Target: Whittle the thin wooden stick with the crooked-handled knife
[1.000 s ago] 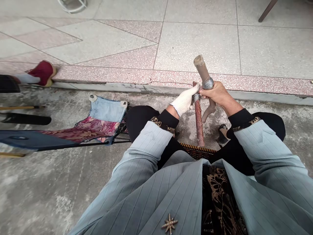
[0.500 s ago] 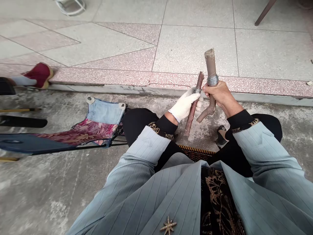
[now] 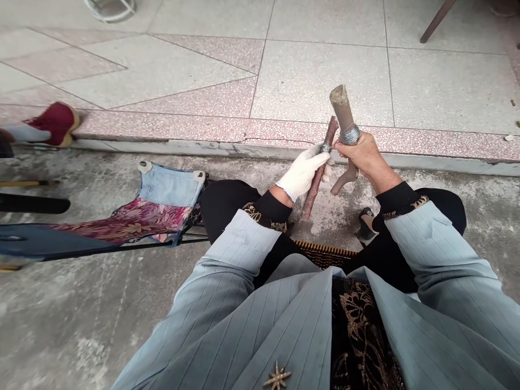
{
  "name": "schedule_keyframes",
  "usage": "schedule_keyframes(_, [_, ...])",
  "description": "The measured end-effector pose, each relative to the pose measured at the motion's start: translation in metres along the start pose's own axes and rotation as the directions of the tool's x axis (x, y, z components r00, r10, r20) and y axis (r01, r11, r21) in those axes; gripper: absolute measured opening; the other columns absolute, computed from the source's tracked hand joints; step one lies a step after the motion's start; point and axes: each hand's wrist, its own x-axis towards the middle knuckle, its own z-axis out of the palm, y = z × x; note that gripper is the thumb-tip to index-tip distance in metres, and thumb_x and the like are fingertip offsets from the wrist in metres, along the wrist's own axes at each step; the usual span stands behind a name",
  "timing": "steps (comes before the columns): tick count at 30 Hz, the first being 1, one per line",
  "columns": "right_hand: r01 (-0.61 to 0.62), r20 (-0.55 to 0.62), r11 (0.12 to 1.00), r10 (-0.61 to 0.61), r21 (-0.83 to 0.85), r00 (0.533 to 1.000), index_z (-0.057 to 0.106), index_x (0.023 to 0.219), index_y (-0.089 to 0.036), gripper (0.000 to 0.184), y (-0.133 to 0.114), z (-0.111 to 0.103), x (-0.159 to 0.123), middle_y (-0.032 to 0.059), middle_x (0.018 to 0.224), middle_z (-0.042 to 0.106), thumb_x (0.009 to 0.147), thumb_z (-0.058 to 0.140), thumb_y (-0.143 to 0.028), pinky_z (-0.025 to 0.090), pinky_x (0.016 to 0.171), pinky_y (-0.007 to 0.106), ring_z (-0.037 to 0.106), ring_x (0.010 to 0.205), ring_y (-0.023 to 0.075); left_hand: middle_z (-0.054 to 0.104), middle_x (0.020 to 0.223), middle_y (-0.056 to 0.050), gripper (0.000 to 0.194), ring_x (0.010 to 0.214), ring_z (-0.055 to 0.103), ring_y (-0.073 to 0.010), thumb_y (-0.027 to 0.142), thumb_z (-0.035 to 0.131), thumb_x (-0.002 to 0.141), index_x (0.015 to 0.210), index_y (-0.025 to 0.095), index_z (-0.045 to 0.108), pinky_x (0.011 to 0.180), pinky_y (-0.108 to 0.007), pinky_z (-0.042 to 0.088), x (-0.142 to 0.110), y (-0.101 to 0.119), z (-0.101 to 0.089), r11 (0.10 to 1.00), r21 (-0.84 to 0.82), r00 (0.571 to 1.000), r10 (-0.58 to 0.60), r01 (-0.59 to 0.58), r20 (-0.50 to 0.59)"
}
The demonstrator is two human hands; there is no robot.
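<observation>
My left hand (image 3: pixel 303 170), in a white knit glove, is closed around a thin reddish-brown stick (image 3: pixel 312 196). Silver wire (image 3: pixel 325 148) is wound round that stick just above the glove. My bare right hand (image 3: pixel 364 154) grips a thicker, crooked branch (image 3: pixel 343 111) with a sawn top end. A coil of metal wire (image 3: pixel 350 135) wraps the branch above my fist, with a loose strand sticking out. Both pieces are held up side by side over my lap. My right thumb and fingertips come close to the wire on the thin stick; whether they pinch a strand is unclear.
A folding chair (image 3: pixel 166 187) with blue and floral cloth stands at my left. Beyond it is another person's red shoe (image 3: pixel 60 123) on the raised tiled step (image 3: pixel 190 125). A dark table or chair leg (image 3: pixel 436 21) stands at the upper right.
The thick branch has tilted, its top leaning left and its cut end turning more toward me. Both hands keep their holds. The whole view has shifted slightly.
</observation>
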Motion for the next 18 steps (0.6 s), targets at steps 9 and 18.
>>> schedule_keyframes(9, [0.143,0.031,0.976,-0.14,-0.163,0.99,0.065,0.082,-0.018,0.02,0.001,0.0,-0.001,0.0017,0.075,0.064,0.067,0.075,-0.026,0.051,0.073,0.034,0.062,0.081,0.0211,0.059,0.073,0.002,0.025,0.051,0.052,-0.0066,0.033,0.064,0.083,0.1,0.017,0.056,0.049,-0.02,0.045,0.009,-0.006,-0.003,0.991,0.135,0.998,0.029,-0.022,-0.054])
schedule_keyframes(18, [0.16,0.008,0.967,-0.162,-0.2,0.987,0.066,0.083,-0.019,0.016,0.01,0.007,-0.002,0.0011,0.077,0.067,0.068,0.07,-0.022,0.051,0.076,0.034,0.062,0.077,0.0194,0.06,0.075,0.001,0.021,0.057,0.051,-0.0076,0.028,0.066,0.08,0.096,0.017,0.06,0.055,-0.02,0.043,0.012,-0.015,-0.004,0.984,0.176,0.996,0.025,-0.01,-0.081])
